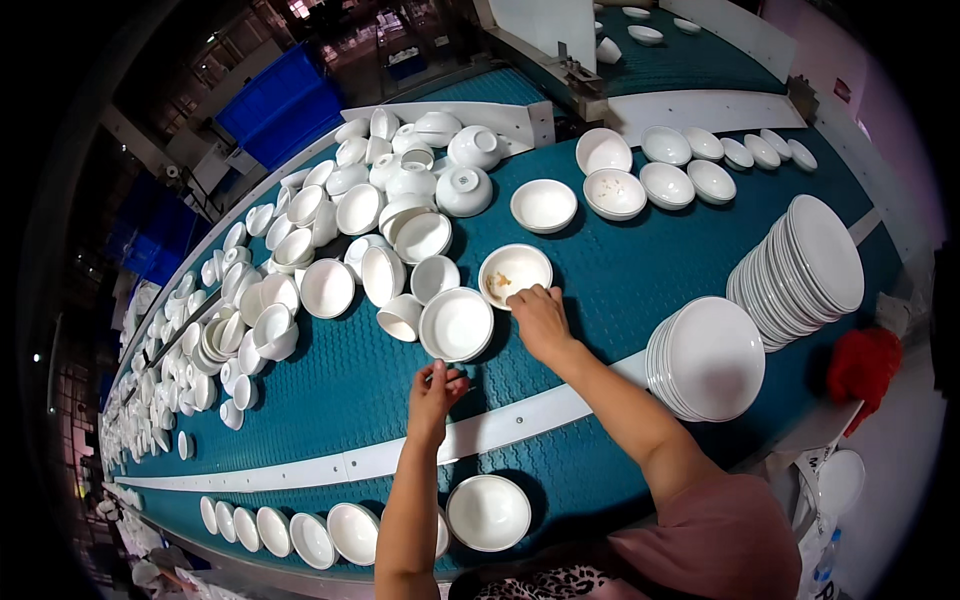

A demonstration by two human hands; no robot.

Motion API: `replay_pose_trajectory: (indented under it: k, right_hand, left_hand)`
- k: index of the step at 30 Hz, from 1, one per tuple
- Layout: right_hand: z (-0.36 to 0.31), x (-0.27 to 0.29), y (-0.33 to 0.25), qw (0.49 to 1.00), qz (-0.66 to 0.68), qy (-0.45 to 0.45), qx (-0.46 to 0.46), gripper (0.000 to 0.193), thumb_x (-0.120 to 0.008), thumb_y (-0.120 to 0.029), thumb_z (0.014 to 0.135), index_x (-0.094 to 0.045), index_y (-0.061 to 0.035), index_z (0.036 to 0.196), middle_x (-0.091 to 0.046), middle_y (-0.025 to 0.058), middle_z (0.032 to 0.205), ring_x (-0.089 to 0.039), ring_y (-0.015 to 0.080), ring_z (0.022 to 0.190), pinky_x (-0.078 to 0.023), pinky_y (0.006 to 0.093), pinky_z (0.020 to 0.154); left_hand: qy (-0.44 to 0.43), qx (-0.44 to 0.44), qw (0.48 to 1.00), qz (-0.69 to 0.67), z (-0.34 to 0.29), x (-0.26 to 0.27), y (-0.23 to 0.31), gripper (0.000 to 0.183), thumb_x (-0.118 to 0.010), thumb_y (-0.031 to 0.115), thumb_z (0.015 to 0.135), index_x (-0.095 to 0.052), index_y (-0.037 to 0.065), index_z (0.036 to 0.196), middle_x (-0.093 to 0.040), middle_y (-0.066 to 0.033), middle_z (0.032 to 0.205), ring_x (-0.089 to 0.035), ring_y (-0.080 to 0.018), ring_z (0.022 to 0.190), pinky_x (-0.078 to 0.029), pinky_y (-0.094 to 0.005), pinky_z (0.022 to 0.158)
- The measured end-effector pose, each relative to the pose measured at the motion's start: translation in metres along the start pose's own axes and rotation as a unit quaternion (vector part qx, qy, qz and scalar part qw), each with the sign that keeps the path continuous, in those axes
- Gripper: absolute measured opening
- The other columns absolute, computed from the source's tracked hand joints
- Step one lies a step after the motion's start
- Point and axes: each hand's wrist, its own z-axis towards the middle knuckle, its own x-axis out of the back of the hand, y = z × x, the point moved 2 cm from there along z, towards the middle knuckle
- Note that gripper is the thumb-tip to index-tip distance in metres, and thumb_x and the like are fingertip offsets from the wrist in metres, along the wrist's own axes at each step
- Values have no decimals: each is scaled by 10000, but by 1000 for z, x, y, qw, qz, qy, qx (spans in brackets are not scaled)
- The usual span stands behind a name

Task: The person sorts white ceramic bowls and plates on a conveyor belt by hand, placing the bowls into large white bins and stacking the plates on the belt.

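View from my head, looking down on a teal conveyor surface (620, 290) crowded with white crockery. My right hand (540, 318) reaches forward and rests its fingers (522, 294) on the near rim of a soiled white bowl (514, 272), which stands upright and shows brownish food residue on its inner wall. The bowl lies directly ahead of these fingers, away from my body, and is touching them; the fingers curl over the rim, though I cannot tell whether they truly pinch it. Being round, the bowl has no long axis; its open mouth faces up.

My left hand (434, 388) sits nearer my body, over the white divider strip (500, 425), fingers bunched around something thin that is too small to identify. Just ahead of it, and just left of my right hand, stands a clean white bowl (456, 324), touching or almost touching the soiled one. My right hand is therefore the nearer to the soiled bowl, my left the nearer to the clean one.

To the right, well apart, stand two tilted stacks of white plates (715, 355); a heap of small bowls and cups (400, 190) lies ahead to the left, and a row of bowls (310, 535) runs along the near edge.
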Motion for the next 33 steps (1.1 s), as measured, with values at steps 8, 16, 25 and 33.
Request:
replay_pose_trajectory:
  k: [8,16,25,33]
  right_hand:
    - [7,82,85,954,207,205,-77,212,-604,-141,840,-624,-61,1035,-641,106,1034,-574,288,1003,-420,434,843]
    - [31,22,178,981,-35,119,-150,225,-582,-80,802,-616,-59,1024,-577,90,1059,-475,250,1112,-365,415,906]
    - [-94,104,146,939,298,127,-111,256,-592,-190,896,-603,5,1061,-584,155,1129,-553,297,1044,-442,357,881]
    - [-70,40,156,871,448,-76,-184,584,-343,-429,992,-357,17,1369,-491,210,1292,-493,288,1175,-391,353,981]
  left_hand:
    - [-87,165,982,-29,8,-56,-38,469,-635,370,873,-500,-40,1059,-612,-115,923,-647,-208,784,-574,-314,692]
    - [-80,78,992,67,7,-113,-32,350,-544,63,887,-472,-27,1217,-593,-128,1056,-644,-215,887,-584,-354,733]
    - [-120,-55,976,175,6,-174,-19,476,-694,134,808,-514,-28,1218,-624,-92,979,-608,-128,762,-532,-255,621]
    - [-78,-13,982,173,4,-186,-49,674,-682,144,818,-341,97,1398,-520,-141,1200,-579,-191,944,-544,-290,636]
